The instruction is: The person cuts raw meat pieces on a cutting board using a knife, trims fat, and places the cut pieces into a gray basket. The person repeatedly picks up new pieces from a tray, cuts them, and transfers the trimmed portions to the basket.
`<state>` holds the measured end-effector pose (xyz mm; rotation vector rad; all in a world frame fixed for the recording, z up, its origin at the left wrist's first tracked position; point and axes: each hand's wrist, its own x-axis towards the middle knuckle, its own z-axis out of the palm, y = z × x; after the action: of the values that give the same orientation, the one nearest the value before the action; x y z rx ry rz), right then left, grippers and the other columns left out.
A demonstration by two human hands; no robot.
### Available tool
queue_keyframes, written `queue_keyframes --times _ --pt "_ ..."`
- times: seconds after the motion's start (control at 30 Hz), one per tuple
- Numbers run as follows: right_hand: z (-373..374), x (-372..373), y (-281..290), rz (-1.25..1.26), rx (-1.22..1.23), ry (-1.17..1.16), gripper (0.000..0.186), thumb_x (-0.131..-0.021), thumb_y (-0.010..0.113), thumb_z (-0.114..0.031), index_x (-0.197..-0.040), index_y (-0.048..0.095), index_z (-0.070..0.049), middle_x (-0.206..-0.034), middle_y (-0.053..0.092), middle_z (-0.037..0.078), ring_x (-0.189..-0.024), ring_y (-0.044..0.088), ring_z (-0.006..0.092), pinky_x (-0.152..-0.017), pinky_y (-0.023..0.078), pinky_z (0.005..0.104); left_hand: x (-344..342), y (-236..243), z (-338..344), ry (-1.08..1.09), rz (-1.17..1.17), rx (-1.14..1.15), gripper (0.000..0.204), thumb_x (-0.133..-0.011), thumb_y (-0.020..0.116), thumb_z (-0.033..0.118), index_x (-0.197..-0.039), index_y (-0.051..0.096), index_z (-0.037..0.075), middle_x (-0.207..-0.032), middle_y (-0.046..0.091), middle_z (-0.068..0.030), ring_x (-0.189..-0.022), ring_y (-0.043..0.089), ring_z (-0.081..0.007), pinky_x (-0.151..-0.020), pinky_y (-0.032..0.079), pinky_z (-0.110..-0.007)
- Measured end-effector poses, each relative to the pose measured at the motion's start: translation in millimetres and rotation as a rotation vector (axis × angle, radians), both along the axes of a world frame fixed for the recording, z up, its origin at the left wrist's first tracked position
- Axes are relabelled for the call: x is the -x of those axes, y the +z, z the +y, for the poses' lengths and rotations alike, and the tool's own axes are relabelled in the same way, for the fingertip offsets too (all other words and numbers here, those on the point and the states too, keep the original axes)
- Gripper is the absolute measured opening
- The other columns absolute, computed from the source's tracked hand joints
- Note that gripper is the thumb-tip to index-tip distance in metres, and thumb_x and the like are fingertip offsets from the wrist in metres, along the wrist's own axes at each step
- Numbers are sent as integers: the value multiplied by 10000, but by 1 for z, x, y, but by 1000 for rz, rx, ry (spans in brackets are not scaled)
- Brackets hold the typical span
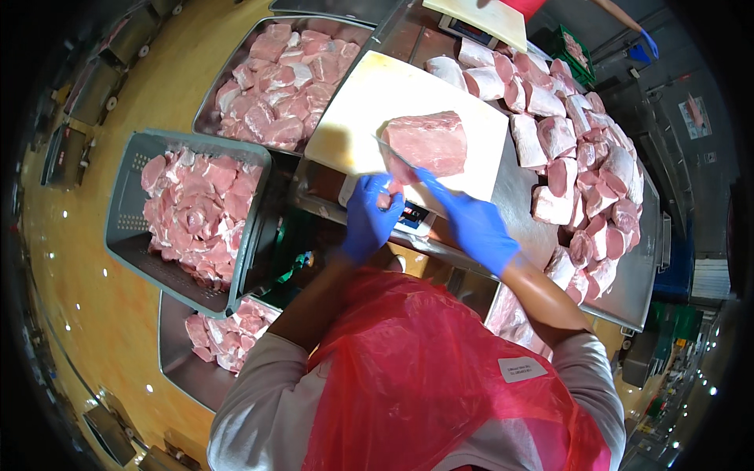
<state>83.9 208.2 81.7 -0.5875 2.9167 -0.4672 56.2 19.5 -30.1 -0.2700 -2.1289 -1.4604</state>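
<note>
A large block of boneless pork (428, 144) lies on the white cutting board (353, 98). My right hand (475, 224), in a blue glove, is closed round the handle of a knife (399, 155). The blade points up and left along the block's near left edge. My left hand (369, 220), gloved in blue too, is closed on a small piece of pork (390, 193) at the board's near edge. Whether that piece is still joined to the block, I cannot tell. A scale (414, 219) shows partly under the board's near edge, between my hands.
Many pork chunks (558, 137) cover the steel table (526, 224) on the right. To the left stand a grey crate (126, 228) of cut pork, a steel tub (206, 118) of pork pieces behind it, and another tub (177, 353) nearer. Another person's gloved hand (650, 45) shows far right.
</note>
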Motion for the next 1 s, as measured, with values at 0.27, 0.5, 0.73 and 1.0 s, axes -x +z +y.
queue_keyframes --times 0.27,0.5,0.73,1.0 --pt "-1 8 -25 -14 -93 89 813 -932 586 -110 -1601 209 -376 -1033 694 204 -800 707 394 -675 573 468 -3 -17 -17 -223 -169 132 76 -736 684 57 -733 610 37 -760 620 -144 -723 607 -372 -644 485 -445" --pt "118 -42 -32 -167 -420 88 842 -950 560 -94 -1600 157 -447 -773 661 208 -622 683 365 -548 545 448 -15 -15 -17 -423 -424 -106 153 -864 734 112 -940 664 0 -882 684 -123 -836 664 -213 -744 528 -346" --pt "57 -16 -17 -121 -393 50 804 -969 555 -153 -1604 152 -438 -752 653 200 -616 672 364 -560 540 465 -28 -57 31 -765 -742 -653 250 -1015 607 243 -943 626 5 -834 593 5 -762 526 -73 -699 462 -262" --pt "140 -73 16 -238 -438 51 848 -931 561 -41 -1622 170 -338 -797 659 223 -670 666 402 -594 522 475 -32 24 -127 -508 -571 -221 242 -975 586 146 -1129 697 -3 -1156 716 -134 -909 674 -133 -755 530 -270"
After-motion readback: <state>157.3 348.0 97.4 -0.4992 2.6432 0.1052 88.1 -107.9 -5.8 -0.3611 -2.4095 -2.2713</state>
